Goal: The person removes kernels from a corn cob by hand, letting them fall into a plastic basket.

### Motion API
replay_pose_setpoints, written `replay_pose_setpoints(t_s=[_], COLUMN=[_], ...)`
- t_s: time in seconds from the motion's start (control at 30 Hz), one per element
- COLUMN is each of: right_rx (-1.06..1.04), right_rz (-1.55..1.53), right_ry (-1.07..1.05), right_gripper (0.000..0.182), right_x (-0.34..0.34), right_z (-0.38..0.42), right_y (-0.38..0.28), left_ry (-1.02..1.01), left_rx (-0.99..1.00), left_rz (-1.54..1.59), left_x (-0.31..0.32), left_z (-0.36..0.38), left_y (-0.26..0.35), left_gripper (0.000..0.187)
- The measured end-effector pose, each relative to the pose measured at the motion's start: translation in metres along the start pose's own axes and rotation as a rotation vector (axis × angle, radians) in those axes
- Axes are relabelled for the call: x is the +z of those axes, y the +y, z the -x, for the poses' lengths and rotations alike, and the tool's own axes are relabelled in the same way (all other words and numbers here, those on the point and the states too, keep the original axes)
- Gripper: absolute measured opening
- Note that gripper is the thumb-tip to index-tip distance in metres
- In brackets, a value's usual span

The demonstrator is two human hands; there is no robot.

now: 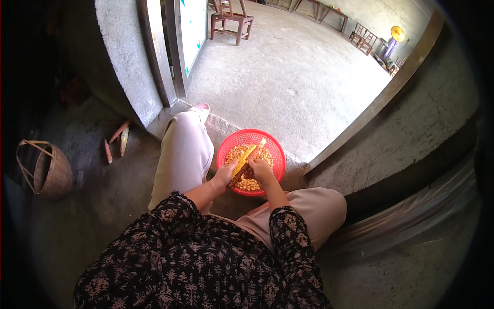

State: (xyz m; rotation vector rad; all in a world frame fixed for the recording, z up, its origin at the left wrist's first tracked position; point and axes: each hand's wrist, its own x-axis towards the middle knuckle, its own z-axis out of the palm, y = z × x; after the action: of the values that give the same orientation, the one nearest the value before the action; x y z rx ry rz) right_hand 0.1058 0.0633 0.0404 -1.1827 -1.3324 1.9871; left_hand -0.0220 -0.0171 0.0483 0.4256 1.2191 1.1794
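A red perforated plastic basket [278, 149] sits between my knees, with loose yellow corn kernels [250, 184] inside it. Over it, my left hand [224, 175] is closed round a corn cob [244, 160] that still bears rows of yellow kernels and shows a darker stripped strip along its lower part. My right hand [261, 170] is closed on a second, paler cob [260, 146], whose tip sticks out beyond the fingers. The two cobs lie close together, and whether they touch is hard to make out. Fingers hide parts of both.
On the dark floor at left lie several bare cobs [123, 140] beside a woven basket with a handle [55, 172]. A door frame [156, 51] and a low threshold [221, 126] stand ahead. Past them are a wooden chair [232, 23] and more furniture along the far wall.
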Motion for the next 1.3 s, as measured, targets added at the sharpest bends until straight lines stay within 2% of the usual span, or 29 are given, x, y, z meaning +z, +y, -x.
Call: replay_pose_setpoints(t_s=[0.23,0.53,0.93,1.3], right_rx=[0.050,0.040,0.019,0.034], right_rz=[-0.132,0.020,0.085,-0.082], right_ry=[0.015,0.100,-0.010,-0.013], right_gripper=[0.029,0.033,0.028,0.024], right_x=[0.004,0.007,0.000,0.004], right_z=[0.006,0.010,0.004,0.008], right_y=[-0.008,-0.012,-0.006,-0.008], left_ry=[0.012,0.004,0.020,-0.025], left_rx=[0.046,0.055,0.027,-0.008], left_rz=[-0.022,-0.124,-0.064,0.018], left_x=[0.003,-0.002,0.001,0.001], left_z=[-0.001,-0.007,0.002,0.004], left_y=[0.001,-0.005,0.001,0.004], left_gripper=[0.039,0.036,0.038,0.038])
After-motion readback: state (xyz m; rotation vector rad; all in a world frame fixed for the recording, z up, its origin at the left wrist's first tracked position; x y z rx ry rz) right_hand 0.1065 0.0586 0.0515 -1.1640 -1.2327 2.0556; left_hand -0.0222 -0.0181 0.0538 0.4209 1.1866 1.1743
